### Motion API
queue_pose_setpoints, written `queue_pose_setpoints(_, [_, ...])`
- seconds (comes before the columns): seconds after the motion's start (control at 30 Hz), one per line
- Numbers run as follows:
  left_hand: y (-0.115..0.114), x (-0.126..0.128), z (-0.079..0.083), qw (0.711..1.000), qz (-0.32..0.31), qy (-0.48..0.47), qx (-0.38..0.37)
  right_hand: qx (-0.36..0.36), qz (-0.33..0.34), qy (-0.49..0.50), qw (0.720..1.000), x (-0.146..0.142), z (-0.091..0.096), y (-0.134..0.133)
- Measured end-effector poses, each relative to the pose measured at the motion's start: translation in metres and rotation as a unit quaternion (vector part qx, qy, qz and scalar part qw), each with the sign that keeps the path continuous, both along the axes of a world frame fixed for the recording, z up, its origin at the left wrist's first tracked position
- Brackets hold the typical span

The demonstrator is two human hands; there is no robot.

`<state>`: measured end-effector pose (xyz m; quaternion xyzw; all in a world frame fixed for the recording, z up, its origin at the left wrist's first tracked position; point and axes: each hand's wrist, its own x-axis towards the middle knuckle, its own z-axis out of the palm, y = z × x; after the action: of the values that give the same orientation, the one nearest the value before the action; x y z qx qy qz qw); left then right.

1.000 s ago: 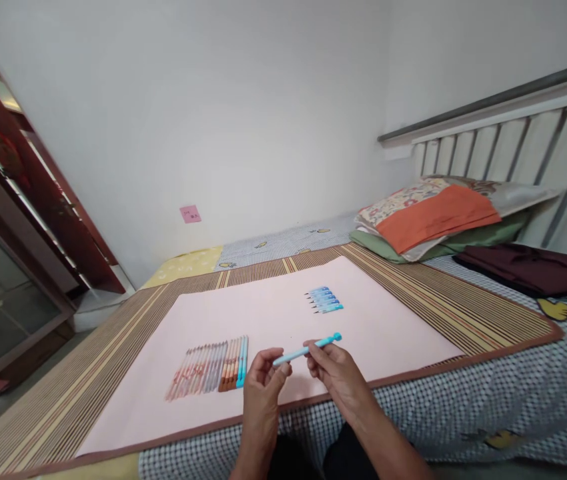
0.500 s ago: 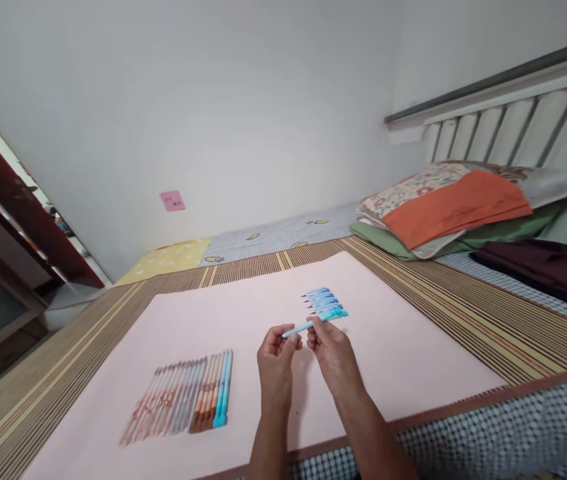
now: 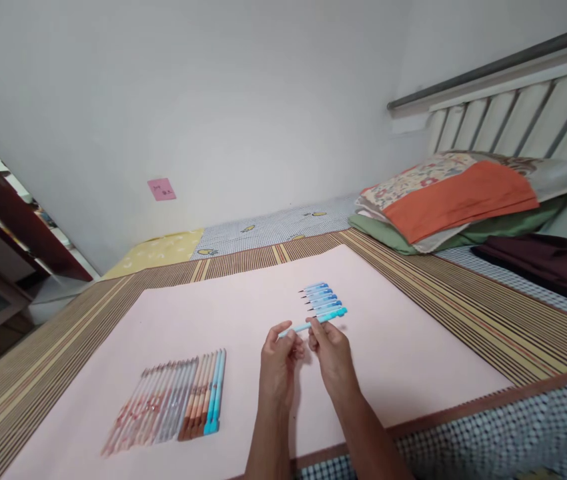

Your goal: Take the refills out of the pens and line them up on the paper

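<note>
A light blue pen [image 3: 302, 327] with a turquoise end is held slantwise above the pink sheet, between my two hands. The fingers of my left hand [image 3: 277, 367] are closed round its lower left end and cover the tip. My right hand [image 3: 332, 353] pinches the pen's middle, leaving the turquoise end sticking out to the right. Just beyond lies a short row of blue pens [image 3: 321, 297], their dark points facing left. To the left, a longer row holds pinkish and grey clear pens [image 3: 153, 400], brown-ended pens [image 3: 196, 400] and turquoise pens [image 3: 216, 393] at its right edge.
The pink sheet [image 3: 243, 307] lies on a striped mat [image 3: 408, 293] over a bed. Pillows with an orange band [image 3: 468, 200] and a dark folded cloth [image 3: 538, 263] are at the right. A white wall with a pink note [image 3: 162, 189] rises behind.
My view has shifted slightly. The pen stays in both hands, and its left tip, visible before, is now behind my left fingers. The rows of pens look the same.
</note>
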<state>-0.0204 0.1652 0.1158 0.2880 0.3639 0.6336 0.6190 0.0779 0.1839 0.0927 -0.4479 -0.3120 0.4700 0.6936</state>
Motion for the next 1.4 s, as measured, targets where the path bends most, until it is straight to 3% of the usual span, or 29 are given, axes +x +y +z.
queue_pose_setpoints(0.23, [0.003,-0.006,-0.006,0.996,0.018,0.063,-0.053,-0.002,0.024,0.009,1.0,-0.004,0.001,-0.002])
queue_pose_setpoints(0.5, [0.004,-0.011,-0.005,1.0,-0.002,-0.009,-0.025,-0.003,0.02,0.054,0.998,-0.006,-0.005,0.0])
queue_pose_setpoints(0.67, [0.008,-0.013,-0.013,0.995,0.039,0.022,-0.09,-0.002,0.039,0.064,0.997,-0.009,-0.005,-0.002])
queue_pose_setpoints(0.87, [0.008,-0.014,-0.009,0.994,0.013,-0.07,-0.078,-0.014,0.039,0.085,0.996,-0.009,-0.007,-0.001])
queue_pose_setpoints(1.03, [0.01,-0.016,-0.008,0.98,0.043,-0.138,-0.135,-0.007,0.045,0.123,0.991,-0.007,-0.005,-0.003])
queue_pose_setpoints(1.3, [0.012,-0.021,-0.011,0.968,0.077,-0.169,-0.167,-0.003,0.071,0.202,0.977,0.001,-0.009,-0.001])
queue_pose_setpoints(1.4, [0.012,-0.023,-0.008,0.96,0.085,-0.202,-0.173,-0.025,0.121,0.232,0.965,-0.002,-0.008,-0.005])
